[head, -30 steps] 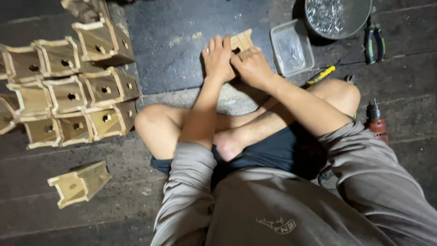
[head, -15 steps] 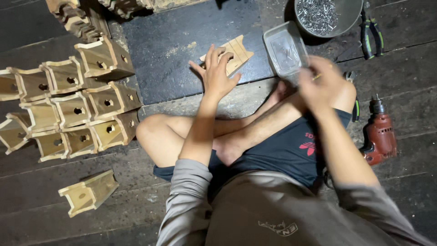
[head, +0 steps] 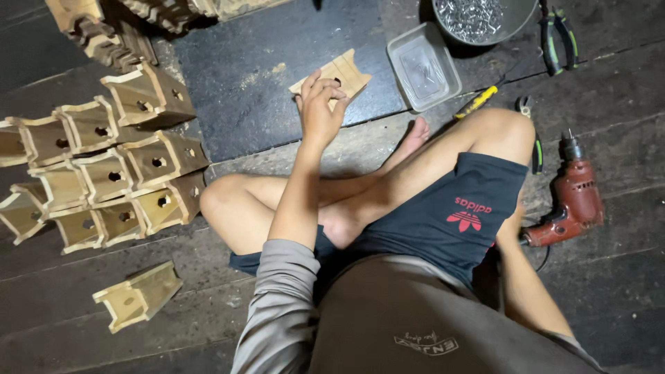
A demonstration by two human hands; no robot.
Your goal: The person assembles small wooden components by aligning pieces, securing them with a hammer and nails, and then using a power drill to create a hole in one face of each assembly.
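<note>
Withdrawn from the clear plastic tray [head: 423, 67], the right hand now reaches back out of sight, grip impossible to tell. Left hand [head: 320, 111] pinches the small notched pale wooden piece [head: 337, 75] against the dark mat [head: 263, 69]. Light, stiff wood; best held by its edges.

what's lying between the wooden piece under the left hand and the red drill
In the head view, between the wooden piece and the red drill lie a clear plastic tray, a yellow-handled tool and the person's raised knee.
</note>
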